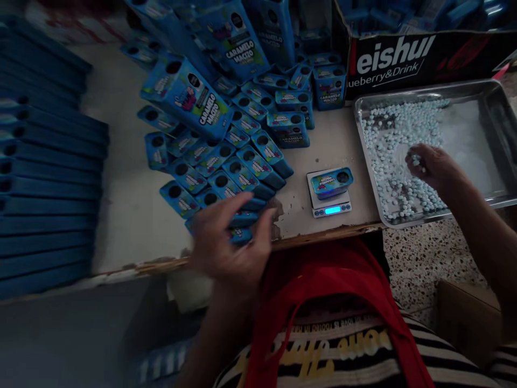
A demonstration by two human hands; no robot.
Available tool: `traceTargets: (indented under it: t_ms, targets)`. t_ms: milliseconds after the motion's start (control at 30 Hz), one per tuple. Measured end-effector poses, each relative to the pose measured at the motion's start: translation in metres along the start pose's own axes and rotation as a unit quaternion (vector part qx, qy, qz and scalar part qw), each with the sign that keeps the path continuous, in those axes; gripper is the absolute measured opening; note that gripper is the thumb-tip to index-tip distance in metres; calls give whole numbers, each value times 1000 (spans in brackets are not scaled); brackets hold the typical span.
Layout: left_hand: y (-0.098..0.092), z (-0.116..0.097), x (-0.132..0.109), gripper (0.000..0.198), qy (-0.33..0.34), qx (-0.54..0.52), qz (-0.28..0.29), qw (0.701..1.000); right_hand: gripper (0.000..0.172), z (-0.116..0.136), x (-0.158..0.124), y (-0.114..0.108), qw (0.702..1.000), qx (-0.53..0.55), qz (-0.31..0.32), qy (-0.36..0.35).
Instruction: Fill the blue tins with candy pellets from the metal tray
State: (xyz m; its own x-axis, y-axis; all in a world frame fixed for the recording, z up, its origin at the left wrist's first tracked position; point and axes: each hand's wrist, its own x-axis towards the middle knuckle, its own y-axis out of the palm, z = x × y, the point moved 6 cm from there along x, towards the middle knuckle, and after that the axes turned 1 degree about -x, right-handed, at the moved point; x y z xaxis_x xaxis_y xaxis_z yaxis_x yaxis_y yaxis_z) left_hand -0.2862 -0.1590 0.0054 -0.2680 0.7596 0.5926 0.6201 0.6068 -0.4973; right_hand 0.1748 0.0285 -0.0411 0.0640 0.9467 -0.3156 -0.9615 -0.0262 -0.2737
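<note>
My right hand (434, 167) is over the metal tray (480, 202), its fingers closed around several pale blue candies (416, 159). More round white and pale blue candies (404, 186) cover the tray's left part. Blurred by motion, my left hand (232, 237) hovers at the near edge of the packed blue boxes (224, 186), thumb and fingers apart and nothing visible between them. Between the hands a small digital scale (332, 210) with a lit display bears one blue candy box (332, 182), which has a round hole in its top.
Flat blue pieces are stacked (48, 199) at the left. Larger blue cartons (194, 99) stand on the small boxes. Behind the tray is a black cardboard box (424, 59) filled with blue packages. The worn table edge (323, 237) runs close to a red apron (323, 269).
</note>
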Motion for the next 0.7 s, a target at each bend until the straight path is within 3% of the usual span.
traceTargets:
  t_ms: [67, 133, 200, 267, 333, 367, 400, 467, 533, 567, 633, 700]
  targets:
    - [52, -17, 0, 63, 10, -78, 62, 995, 26, -6, -6, -1, 997, 61, 22, 50]
    - [88, -19, -1, 70, -24, -121, 106, 987, 25, -7, -14, -4, 999, -2, 16, 27]
    - [107, -14, -3, 78, -47, -122, 137, 982, 20, 0, -26, -7, 984, -167, -9, -60]
    - [118, -9, -6, 84, -57, -111, 160, 979, 14, 12, -38, -1, 925, -345, -18, -156]
    - [127, -5, -7, 79, -67, -105, 178, 976, 13, 24, -49, 8, 875, -432, -12, -219]
    - [132, -4, -7, 69, -74, -110, 186, 974, 15, 29, -52, 12, 872, -430, -12, -235]
    - [138, -4, -4, 58, -79, -123, 194, 970, 17, 35, -55, 16, 883, -404, -13, -241]
    - [152, -13, 7, 39, -55, -154, 208, 964, 25, 39, -55, 26, 936, -276, -16, -216]
    - [164, -39, 27, 29, 37, -163, 224, 960, 37, 31, -50, 41, 988, -72, 3, -140]
    - [170, -57, 37, 26, 99, -157, 232, 955, 42, 23, -47, 51, 995, 34, 21, -91]
    - [181, -97, 54, 29, 211, -141, 259, 932, 50, 8, -42, 73, 979, 197, 60, -7]
    - [193, -130, 64, 33, 280, -129, 300, 903, 53, -1, -38, 91, 956, 272, 103, 28]
